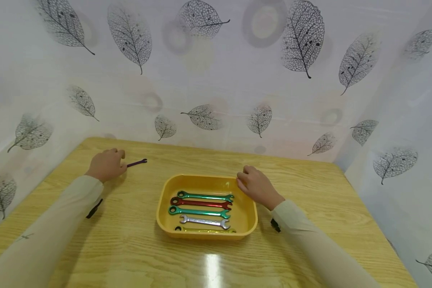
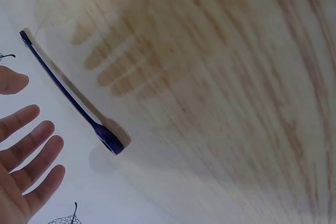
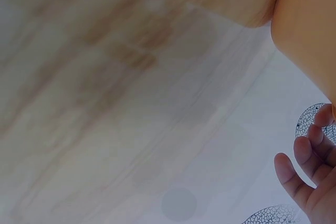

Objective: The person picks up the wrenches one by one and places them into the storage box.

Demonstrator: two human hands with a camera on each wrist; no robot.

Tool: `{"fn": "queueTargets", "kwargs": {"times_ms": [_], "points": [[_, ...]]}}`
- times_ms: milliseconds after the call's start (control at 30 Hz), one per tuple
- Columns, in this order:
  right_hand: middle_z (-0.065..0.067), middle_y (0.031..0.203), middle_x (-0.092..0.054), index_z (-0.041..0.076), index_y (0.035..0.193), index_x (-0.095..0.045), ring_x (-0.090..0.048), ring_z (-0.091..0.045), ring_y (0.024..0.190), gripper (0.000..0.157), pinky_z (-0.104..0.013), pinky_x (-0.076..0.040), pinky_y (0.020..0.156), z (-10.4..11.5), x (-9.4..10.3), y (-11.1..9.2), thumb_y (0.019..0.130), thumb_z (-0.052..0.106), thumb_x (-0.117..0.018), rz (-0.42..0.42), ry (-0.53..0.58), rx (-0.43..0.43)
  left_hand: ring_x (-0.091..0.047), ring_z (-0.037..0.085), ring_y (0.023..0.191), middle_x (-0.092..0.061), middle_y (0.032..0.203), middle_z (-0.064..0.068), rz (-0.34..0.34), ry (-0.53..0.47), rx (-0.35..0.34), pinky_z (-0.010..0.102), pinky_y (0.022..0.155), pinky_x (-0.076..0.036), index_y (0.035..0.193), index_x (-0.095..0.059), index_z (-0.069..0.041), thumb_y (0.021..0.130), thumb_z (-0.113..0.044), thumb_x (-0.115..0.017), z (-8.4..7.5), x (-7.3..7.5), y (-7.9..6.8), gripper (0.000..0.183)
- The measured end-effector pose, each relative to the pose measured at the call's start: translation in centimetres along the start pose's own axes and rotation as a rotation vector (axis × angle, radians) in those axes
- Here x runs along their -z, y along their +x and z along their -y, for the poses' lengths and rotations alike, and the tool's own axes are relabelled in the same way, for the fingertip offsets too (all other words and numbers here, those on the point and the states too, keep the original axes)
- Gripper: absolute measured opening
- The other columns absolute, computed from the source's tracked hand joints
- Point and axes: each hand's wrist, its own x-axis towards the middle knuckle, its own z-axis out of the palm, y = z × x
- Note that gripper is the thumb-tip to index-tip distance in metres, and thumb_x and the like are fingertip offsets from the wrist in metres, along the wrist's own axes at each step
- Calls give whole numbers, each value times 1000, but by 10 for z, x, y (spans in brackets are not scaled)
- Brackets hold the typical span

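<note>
A purple wrench lies on the table at the left, its forked end pointing right. My left hand is over its other end in the head view. In the left wrist view, the spread fingers stand apart from the wrench. My right hand grips the back right corner of a yellow tray; its fingers show beside the outer wall in the right wrist view, the thumb hidden. Inside the tray lie a red wrench, a silver wrench, a yellow wrench and two green wrenches.
The wooden table ends at the back against a white sheet printed with dark leaves, which also hangs along both sides. A black strap end hangs below the left sleeve, and another dark piece below the right cuff.
</note>
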Motion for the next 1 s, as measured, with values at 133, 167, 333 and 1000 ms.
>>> {"fn": "queueTargets", "kwargs": {"times_ms": [133, 167, 333, 1000], "points": [[-3, 68, -41, 11, 77, -61, -32, -12, 60, 14, -23, -31, 56, 0, 0, 0, 89, 16, -57, 2, -6, -1, -55, 24, 64, -58, 98, 24, 17, -22, 7, 35, 49, -44, 107, -56, 5, 86, -18, -52, 2, -1, 0, 32], [-3, 68, -41, 11, 77, -61, -32, -12, 60, 14, -23, -31, 56, 0, 0, 0, 89, 16, -57, 1, -8, -1, -55, 23, 63, -59, 97, 24, 21, -31, 11, 35, 49, -44, 106, -56, 5, 85, -18, -53, 3, -1, 0, 31], [-3, 69, -42, 11, 79, -62, -33, -12, 61, 13, -23, -32, 56, 0, 1, 1, 89, 16, -58, 15, -10, -11, -56, 20, 61, -60, 98, 24, 55, -71, 28, 35, 48, -43, 103, -56, 4, 84, -19, -57, 9, -2, -1, 30], [-3, 69, -41, 11, 78, -62, -33, -11, 61, 13, -22, -31, 56, 2, 2, 1, 89, 16, -57, 28, 0, -24, -63, 32, 85, -65, 97, 19, 130, -150, -16, 47, 71, -50, 104, -63, 3, 84, -16, -64, 30, -12, -2, 27]]}}
